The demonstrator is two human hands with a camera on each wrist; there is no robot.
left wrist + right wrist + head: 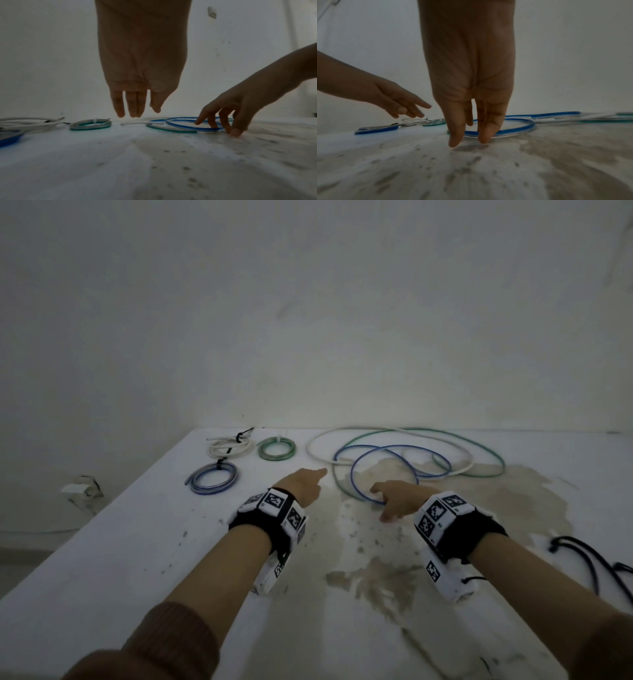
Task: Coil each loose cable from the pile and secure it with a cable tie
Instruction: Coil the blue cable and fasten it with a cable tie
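A loose pile of a white cable (312, 444), a green cable (497, 455) and a blue cable (352, 479) sprawls in wide loops at the table's far middle. My right hand (382, 505) reaches down to the near loop of the blue cable (522, 129). Its straight fingertips (483, 140) touch the table right at that loop. My left hand (317, 477) hovers above the table left of the pile, fingers straight (135, 112), holding nothing. Three tied coils lie at the far left: white (228, 447), green (276, 449), blue (213, 481).
The white table (137, 559) carries a large brown stain (479, 501) under and in front of the pile. Black cords (589, 559) lie at the right edge. A wall stands just behind the table. A wall socket (80, 491) sits beyond the left edge.
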